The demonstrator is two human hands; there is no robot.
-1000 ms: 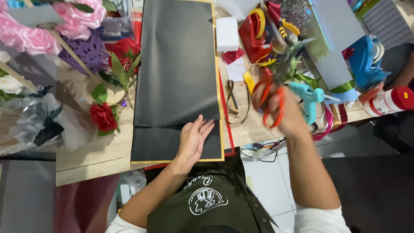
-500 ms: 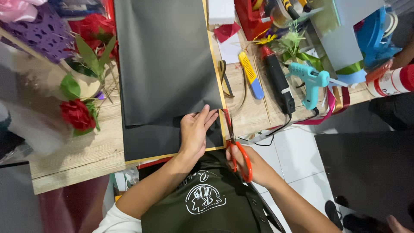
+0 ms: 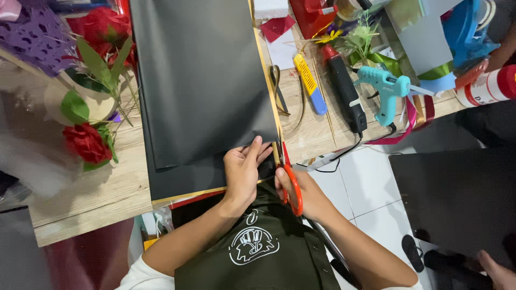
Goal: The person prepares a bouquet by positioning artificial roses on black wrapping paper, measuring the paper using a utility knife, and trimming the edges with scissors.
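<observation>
A big black paper sheet (image 3: 201, 80) fills the wooden table (image 3: 91, 198) from twelve o'clock down to my hands. At three o'clock lies a white bottle with a red cap (image 3: 486, 86), its label too blurred to tell. A pale vase (image 3: 80, 102) at nine o'clock holds red roses (image 3: 86, 142). My left hand (image 3: 243, 171) presses flat, fingers spread, on the sheet's near corner. My right hand (image 3: 301, 188) grips orange-handled scissors (image 3: 289, 180), blades at the sheet's edge.
</observation>
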